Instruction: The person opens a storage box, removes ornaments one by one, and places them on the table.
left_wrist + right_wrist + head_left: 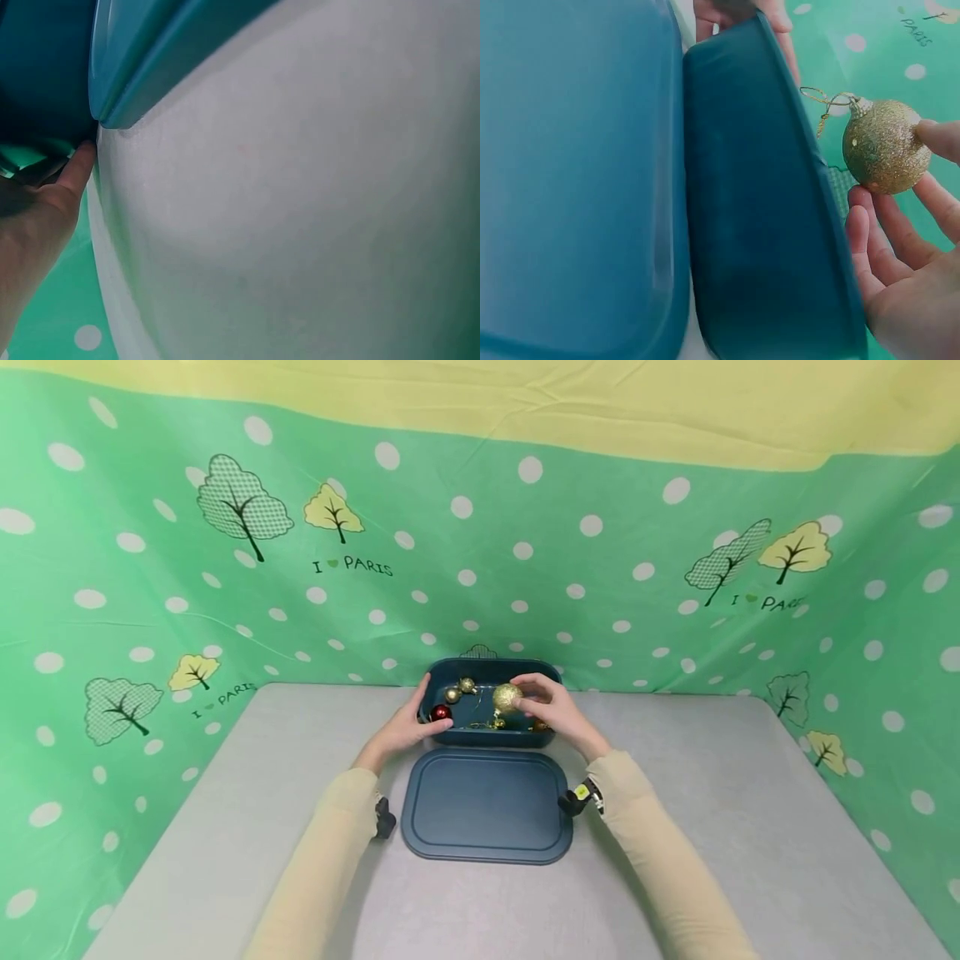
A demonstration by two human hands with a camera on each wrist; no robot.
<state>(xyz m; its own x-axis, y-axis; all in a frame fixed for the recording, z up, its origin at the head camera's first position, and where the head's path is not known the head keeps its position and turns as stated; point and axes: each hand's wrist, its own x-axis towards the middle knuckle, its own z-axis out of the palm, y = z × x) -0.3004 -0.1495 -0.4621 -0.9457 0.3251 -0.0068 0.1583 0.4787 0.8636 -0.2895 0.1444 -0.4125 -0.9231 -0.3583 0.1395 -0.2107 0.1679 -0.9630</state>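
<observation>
My right hand pinches a gold glitter Christmas ball over the dark blue box. In the right wrist view the same bauble sits between thumb and fingertips, its cap and gold string loop pointing left. My left hand holds the box's left end, thumb over the front rim and fingers along the side. Inside the box lie a red ball, two small gold balls and a smaller gold piece. Something orange-brown is partly hidden beneath the right hand.
A flat blue lid lies on the grey table, just in front of the box. Behind the box hangs a green dotted cloth with tree prints. Black wrist cameras are strapped at both cuffs.
</observation>
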